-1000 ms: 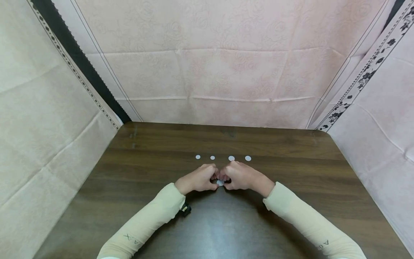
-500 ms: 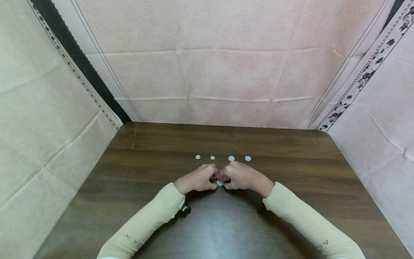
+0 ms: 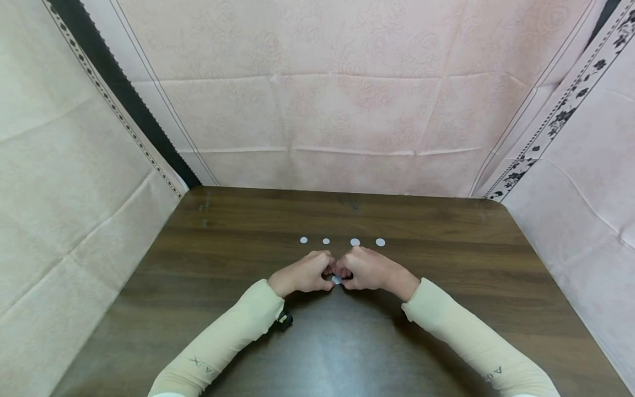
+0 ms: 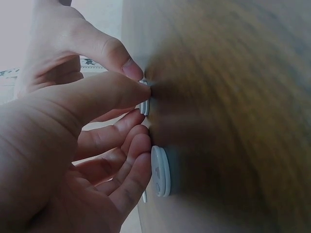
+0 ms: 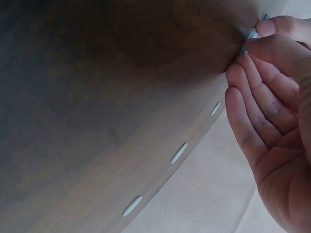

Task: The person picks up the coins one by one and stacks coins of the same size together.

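A small round white disc (image 3: 337,280) sits between my two hands, low over the brown table. My left hand (image 3: 308,272) comes to it from the left and my right hand (image 3: 375,269) from the right, each with thumb and fingers at the edge. In the left wrist view the held disc (image 4: 145,108) has a line round its edge, like two layers; a thumb covers part of it. The right wrist view shows the disc (image 5: 251,35) partly behind the thumb. The other fingers of both hands are bent close to the tabletop.
Beyond the hands, several white discs (image 3: 326,241) lie flat in a row on the wooden table (image 3: 238,220). A larger-looking disc (image 4: 162,172) lies near the left fingers in the left wrist view. Pale patterned cloth (image 3: 347,110) hangs behind the table and on both sides.
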`<state>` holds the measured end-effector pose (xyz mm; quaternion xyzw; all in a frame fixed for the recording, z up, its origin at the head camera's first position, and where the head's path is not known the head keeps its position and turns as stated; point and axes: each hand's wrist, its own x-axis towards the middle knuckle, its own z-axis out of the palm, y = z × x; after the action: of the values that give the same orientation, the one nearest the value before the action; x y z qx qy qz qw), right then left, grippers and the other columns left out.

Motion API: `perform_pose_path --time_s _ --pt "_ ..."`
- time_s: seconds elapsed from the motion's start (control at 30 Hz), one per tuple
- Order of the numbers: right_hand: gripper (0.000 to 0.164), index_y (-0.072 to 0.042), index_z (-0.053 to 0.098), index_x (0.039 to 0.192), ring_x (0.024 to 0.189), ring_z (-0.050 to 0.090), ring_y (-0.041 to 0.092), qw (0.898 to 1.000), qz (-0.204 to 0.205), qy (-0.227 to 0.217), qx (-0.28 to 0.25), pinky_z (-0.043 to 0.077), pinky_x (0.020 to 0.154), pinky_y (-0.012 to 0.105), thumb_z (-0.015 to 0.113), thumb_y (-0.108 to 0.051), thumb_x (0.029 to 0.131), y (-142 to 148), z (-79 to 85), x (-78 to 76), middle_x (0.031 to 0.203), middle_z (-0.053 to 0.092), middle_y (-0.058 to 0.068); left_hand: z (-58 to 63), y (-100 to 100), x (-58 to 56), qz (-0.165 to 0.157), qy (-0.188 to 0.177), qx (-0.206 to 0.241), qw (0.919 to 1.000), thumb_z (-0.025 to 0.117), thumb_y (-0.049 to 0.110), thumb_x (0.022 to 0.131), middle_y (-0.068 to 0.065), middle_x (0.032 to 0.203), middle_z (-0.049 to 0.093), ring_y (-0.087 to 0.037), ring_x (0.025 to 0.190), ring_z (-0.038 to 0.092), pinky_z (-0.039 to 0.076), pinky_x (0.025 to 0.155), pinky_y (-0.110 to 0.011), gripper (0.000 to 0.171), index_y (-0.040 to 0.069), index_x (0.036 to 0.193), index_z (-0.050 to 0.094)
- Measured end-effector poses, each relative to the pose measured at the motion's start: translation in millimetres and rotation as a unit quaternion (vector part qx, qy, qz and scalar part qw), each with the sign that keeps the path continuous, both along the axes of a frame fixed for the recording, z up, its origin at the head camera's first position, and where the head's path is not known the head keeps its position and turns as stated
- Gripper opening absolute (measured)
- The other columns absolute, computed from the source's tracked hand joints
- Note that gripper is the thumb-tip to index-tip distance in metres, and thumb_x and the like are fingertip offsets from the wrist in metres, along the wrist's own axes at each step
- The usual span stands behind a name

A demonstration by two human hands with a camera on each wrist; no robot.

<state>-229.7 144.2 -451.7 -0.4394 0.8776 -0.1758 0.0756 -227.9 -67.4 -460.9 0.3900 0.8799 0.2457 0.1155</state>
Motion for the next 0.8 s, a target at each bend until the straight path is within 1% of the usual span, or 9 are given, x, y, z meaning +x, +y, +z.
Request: perform_pose_path --time_s 0.33,0.57,0.8 --pt "0.011 -0.01 0.078 0.092 0.079 0.073 0.006 1.0 0.002 -0.009 -0.004 0.057 0.071 0.018 0.081 -0.003 0.084 0.4 1.7 0.9 0.086 0.079 -0.002 -0.4 0.8 -1.1 0.009 -0.013 -0.008 0.9998 0.079 0.008 0.089 -0.006 0.094 0.059 -0.013 0.083 0.049 0.044 0.073 -0.025 0.013 0.005 0.096 0.068" --pt "0.011 -0.01 0.078 0.092 0.079 0.073 0.005 1.0 -0.001 -0.015 -0.008 0.058 0.072 0.019 0.082 -0.003 0.085 0.7 2.2 0.9 0.086 0.078 -0.004 0.1 0.7 -0.8 0.008 -0.012 -0.009 0.9998 0.079 0.008 0.09 -0.005 0.096 0.059 -0.014 0.085 0.05 0.044 0.075 -0.026 0.015 0.004 0.098 0.068" --pt "0.01 -0.011 0.079 0.093 0.078 0.071 0.001 1.0 -0.004 -0.017 -0.002 0.057 0.072 0.017 0.082 -0.005 0.086 0.4 0.7 0.2 0.086 0.078 -0.005 0.3 0.8 -0.2 0.005 -0.01 -0.009 0.9999 0.079 0.008 0.088 -0.006 0.095 0.059 -0.014 0.085 0.048 0.043 0.074 -0.026 0.015 0.004 0.096 0.067"
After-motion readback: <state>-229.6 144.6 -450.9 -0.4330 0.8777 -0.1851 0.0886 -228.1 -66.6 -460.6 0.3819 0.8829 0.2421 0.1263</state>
